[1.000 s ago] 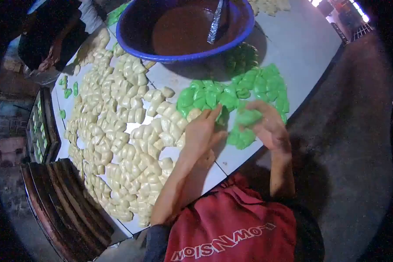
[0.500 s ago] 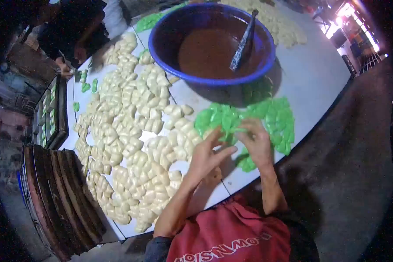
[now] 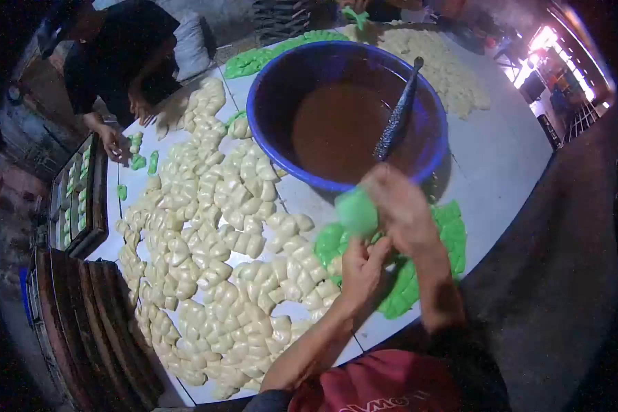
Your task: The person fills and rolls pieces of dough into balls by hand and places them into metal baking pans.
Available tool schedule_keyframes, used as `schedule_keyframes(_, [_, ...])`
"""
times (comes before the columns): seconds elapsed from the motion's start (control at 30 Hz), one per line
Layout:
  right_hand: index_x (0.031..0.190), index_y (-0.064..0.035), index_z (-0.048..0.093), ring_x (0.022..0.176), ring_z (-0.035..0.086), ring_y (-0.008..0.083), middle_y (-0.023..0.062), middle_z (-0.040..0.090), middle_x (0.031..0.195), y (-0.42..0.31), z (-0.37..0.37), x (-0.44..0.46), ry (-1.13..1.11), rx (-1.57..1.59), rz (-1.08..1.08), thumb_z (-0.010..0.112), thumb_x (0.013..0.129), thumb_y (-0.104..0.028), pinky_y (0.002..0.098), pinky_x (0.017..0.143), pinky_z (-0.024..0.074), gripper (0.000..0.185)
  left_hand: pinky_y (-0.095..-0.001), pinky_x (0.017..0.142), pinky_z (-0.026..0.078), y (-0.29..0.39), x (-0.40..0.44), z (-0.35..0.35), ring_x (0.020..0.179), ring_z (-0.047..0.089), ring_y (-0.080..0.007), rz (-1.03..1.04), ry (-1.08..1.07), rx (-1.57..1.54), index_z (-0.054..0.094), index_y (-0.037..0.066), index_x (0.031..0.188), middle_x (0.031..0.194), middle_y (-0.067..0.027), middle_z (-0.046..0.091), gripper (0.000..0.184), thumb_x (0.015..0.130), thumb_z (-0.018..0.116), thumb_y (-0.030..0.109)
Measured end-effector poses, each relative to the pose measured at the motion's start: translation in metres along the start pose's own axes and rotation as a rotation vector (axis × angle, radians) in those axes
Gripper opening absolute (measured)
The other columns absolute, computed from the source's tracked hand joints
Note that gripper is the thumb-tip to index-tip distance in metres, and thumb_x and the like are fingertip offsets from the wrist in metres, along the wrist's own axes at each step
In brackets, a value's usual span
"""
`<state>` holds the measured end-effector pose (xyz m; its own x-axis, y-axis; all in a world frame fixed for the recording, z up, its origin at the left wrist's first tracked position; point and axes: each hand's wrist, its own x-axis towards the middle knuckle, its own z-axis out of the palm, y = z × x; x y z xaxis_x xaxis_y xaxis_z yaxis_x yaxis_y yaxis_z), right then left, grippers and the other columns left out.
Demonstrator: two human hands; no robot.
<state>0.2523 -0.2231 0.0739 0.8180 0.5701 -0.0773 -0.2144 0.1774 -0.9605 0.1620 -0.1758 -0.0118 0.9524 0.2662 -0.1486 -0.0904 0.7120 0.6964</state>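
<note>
right hand (image 3: 399, 206) blurred, seemingly pinching green dough (image 3: 356, 211) | left hand (image 3: 362, 271) just below — grip unclear | bowl (image 3: 273, 120) alongside — likely for easy reach

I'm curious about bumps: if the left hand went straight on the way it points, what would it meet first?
The left hand would probably meet the blurred green piece first, with the blue basin beyond; the depth between them is unclear.
</note>
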Motion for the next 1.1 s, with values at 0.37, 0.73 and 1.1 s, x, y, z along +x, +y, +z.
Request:
schedule_keyframes(0.37, [0.103, -0.0056, 0.061, 0.093, 0.062, 0.0343, 0.0174, 0.065, 0.102, 0.065, -0.051, 0.161, -0.761, -1.488, 0.157, 0.052, 0.086, -0.028, 0.0458, 0.079, 0.0467, 0.03, -0.0235, 0.079, 0.047, 0.037, -0.039, -0.092, 0.092, 0.06, -0.0119, -0.286, 0.162, 0.267, 0.053, 0.0, 0.126, 0.11, -0.0091, 0.065, 0.036, 0.093, 0.059, 0.013])
schedule_keyframes(0.73, [0.094, -0.0035, 0.058, 0.07, 0.06, 0.0137, 0.0032, 0.061, 0.076, 0.018, -0.022, 0.128, -0.269, -0.504, 0.15, 0.054, 0.093, -0.023, 0.0285, 0.061, 0.049, 0.02, -0.0256, 0.073, 0.049, 0.062, -0.045, -0.088, 0.09, 0.062, -0.0133, -0.269, 0.091, 0.394, 0.054, 0.0, 0.125, 0.105, -0.0075, 0.066, 0.039, 0.094, 0.058, 0.022])
schedule_keyframes(1.1, [0.101, -0.0056, 0.053, 0.085, 0.057, 0.0089, 0.0016, 0.057, 0.089, 0.072, 0.11, 0.008, -0.203, 0.254, 0.187, 0.055, 0.095, -0.017, 0.0242, 0.074, 0.0483, 0.014, -0.0382, 0.094, 0.046, 0.115, -0.062, -0.11, 0.104, 0.058, -0.018, 0.016, 0.127, -0.156, 0.055, 0.002, 0.121, 0.114, -0.0081, 0.061, 0.042, 0.097, 0.049, 0.037])
